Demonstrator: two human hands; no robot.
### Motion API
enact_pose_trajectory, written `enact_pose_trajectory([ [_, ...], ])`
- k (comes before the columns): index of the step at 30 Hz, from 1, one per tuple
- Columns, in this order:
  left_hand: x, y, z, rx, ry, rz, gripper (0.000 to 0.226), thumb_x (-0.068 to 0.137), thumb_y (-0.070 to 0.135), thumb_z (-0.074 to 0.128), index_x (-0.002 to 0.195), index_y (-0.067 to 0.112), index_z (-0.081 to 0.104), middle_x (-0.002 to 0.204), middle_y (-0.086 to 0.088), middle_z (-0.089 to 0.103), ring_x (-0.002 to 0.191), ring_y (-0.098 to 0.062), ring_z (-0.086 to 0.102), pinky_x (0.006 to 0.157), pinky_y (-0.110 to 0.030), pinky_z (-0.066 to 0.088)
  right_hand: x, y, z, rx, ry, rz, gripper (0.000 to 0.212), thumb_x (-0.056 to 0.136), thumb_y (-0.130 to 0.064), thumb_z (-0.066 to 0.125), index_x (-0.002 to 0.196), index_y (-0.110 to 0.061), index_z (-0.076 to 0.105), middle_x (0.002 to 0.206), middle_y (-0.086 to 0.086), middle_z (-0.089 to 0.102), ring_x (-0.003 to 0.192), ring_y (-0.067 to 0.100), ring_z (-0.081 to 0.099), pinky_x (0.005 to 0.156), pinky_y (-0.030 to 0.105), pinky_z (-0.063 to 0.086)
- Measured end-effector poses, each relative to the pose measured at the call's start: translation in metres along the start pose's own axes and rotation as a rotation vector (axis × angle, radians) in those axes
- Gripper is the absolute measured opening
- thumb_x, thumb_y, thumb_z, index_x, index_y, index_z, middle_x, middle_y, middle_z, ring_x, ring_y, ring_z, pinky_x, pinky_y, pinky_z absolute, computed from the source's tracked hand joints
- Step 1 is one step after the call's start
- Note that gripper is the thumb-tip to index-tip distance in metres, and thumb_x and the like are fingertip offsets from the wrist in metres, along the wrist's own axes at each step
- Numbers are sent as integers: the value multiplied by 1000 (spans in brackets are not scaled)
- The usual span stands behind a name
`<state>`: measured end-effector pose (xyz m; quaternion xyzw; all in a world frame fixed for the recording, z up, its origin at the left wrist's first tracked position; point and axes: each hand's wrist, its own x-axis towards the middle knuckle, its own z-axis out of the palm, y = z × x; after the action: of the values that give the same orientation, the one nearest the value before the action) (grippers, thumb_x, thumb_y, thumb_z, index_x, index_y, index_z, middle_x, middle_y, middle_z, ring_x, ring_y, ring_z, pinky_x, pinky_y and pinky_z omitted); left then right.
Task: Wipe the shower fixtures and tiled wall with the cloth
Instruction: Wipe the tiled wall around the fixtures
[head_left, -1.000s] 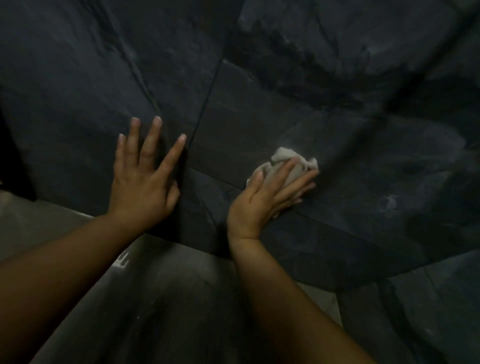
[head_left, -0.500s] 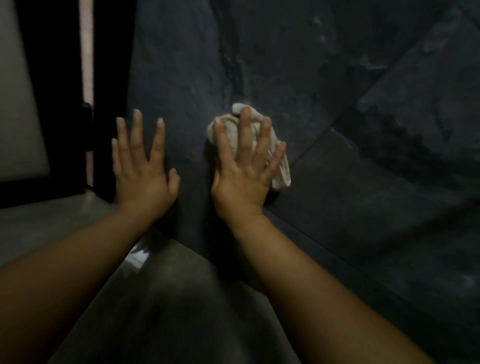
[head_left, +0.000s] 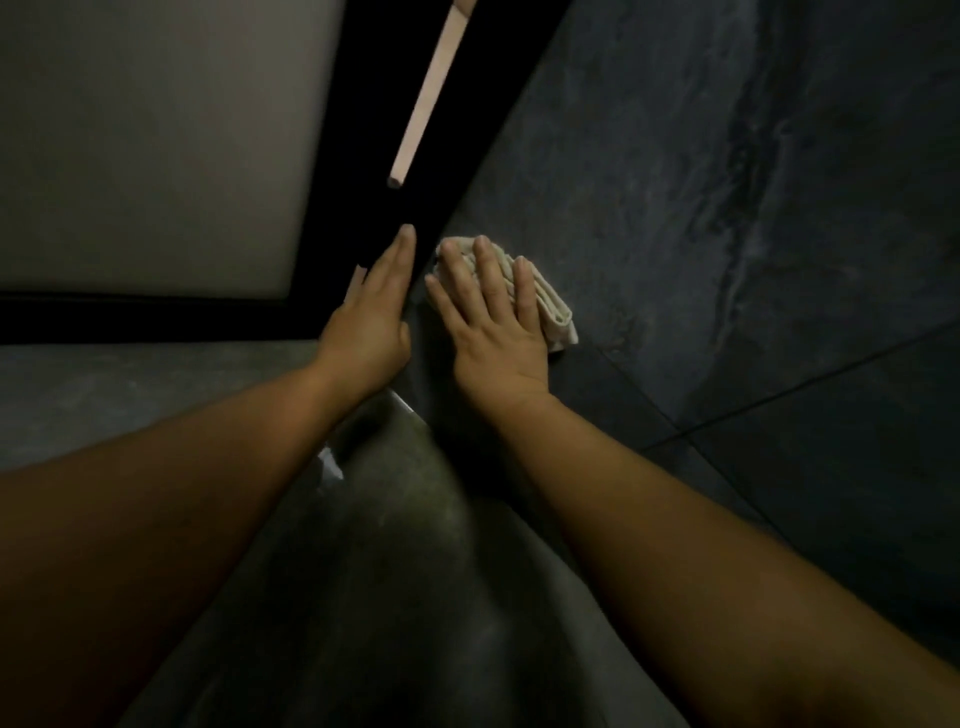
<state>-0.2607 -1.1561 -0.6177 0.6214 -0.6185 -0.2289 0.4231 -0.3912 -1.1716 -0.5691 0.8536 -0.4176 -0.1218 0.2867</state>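
A pale crumpled cloth (head_left: 553, 306) lies pressed flat against the dark slate-tiled wall (head_left: 701, 208), close to the wall's left edge. My right hand (head_left: 491, 322) covers most of it with fingers spread, palm pushing it onto the tile. Just left of it, my left hand (head_left: 371, 317) rests flat with fingers together against the black door frame (head_left: 374, 156), holding nothing. No shower fixtures are in view.
A frosted glass panel (head_left: 156, 145) fills the upper left inside the black frame, with a narrow bright gap (head_left: 426, 98) beside it. A grey floor (head_left: 363, 571) spreads below my arms. Tile joints (head_left: 779, 395) cross the wall at the right.
My right hand slid the cloth leftward along the wall to the edge by the door frame. My left hand moved off the tile onto the black frame, its fingers drawn together.
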Motion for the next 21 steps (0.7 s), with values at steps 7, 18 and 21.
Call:
enact_pose_trajectory([
  [7, -5, -2, 13, 3, -73, -20, 82, 86, -1, 45, 149, 23, -3, 157, 11, -12, 114, -27, 50, 62, -14, 39, -13, -34, 55, 1, -137, -170, 61, 96, -19, 24, 151, -14, -1, 157, 8, -17, 142, 30, -20, 94, 46, -39],
  [18, -31, 17, 63, 165, -75, -96, 96, 86, 7, 55, 146, 26, -17, 153, 5, -28, 145, -22, 2, 107, -38, 37, -87, -31, 129, 10, -250, -297, 62, 88, -19, 9, 150, -14, 8, 157, 4, -7, 133, 23, -27, 96, 37, -41],
  [21, -40, 29, 78, 147, -125, -80, 96, 86, 8, 56, 146, 27, -17, 154, 4, -27, 145, -23, 0, 107, -36, 37, -117, -19, 140, 18, -156, -255, 61, 83, -18, 19, 135, -19, 49, 150, 2, 32, 140, 23, 22, 114, 40, -11],
])
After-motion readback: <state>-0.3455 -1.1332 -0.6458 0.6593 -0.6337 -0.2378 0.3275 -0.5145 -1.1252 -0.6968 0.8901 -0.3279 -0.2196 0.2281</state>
